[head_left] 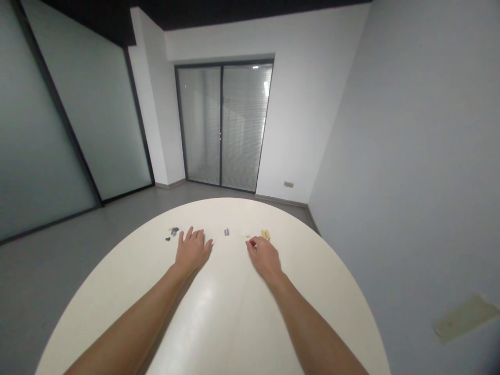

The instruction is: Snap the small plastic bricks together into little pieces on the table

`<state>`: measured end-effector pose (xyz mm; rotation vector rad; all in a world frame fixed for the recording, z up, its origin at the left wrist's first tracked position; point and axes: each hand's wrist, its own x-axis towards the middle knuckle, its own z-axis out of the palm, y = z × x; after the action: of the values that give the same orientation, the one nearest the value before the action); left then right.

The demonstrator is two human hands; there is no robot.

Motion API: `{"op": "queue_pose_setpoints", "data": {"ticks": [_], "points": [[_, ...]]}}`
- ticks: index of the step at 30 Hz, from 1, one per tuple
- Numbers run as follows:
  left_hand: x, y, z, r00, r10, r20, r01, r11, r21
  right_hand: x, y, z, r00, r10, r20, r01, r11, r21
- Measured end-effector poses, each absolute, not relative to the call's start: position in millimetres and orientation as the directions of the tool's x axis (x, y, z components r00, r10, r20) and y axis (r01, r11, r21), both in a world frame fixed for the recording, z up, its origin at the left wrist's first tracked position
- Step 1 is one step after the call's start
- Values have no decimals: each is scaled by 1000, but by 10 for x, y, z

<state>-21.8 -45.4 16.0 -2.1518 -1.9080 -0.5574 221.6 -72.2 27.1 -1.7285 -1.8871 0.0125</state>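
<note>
The room has a frosted glass partition (pixel 78 120) on the left, a grey floor (pixel 50 271), a pale wall (pixel 390 156) on the right, and a glazed double door (pixel 223 125) ahead, all beyond a white round table (pixel 234 323). Both forearms extend across the table from the near edge. The left hand (pixel 192 250) lies palm down on the tabletop, its fingers spread and holding nothing. The right hand (pixel 264 256) is palm down with its fingers drawn together, and their tips are at a small red piece (pixel 253 242); whether that piece is pinched cannot be determined. Just beyond and left of the left fingertips lies a cluster of small dark plastic pieces (pixel 174 232). Between the hands, nearer the right, stands a small grey-blue piece (pixel 226 232). Just beyond the right fingertips are a small white piece (pixel 246 234) and small yellow pieces (pixel 265 235).
</note>
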Motion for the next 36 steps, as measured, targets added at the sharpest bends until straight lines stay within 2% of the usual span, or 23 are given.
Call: {"op": "queue_pose_setpoints", "data": {"ticks": [3,9,17,20,28,36], "points": [[-156,-482,197,166,892,422,968,-229,105,2212,-721,272,0,918,397,915,160,-371],[-70,-510,243,282,887,367,888,-386,250,2209,-712,267,-18,921,390,921,167,-352],[20,-545,198,421,830,366,789,-534,303,2146,-783,311,-295,866,404,815,448,-367],[49,-563,193,458,811,363,751,-572,331,2133,-813,326,-353,847,396,783,500,-370],[74,-592,199,529,762,373,682,-643,348,2148,-800,316,-424,806,414,744,570,-348],[92,-635,250,573,728,375,654,-683,326,2119,-820,349,-409,812,415,750,559,-354]]}}
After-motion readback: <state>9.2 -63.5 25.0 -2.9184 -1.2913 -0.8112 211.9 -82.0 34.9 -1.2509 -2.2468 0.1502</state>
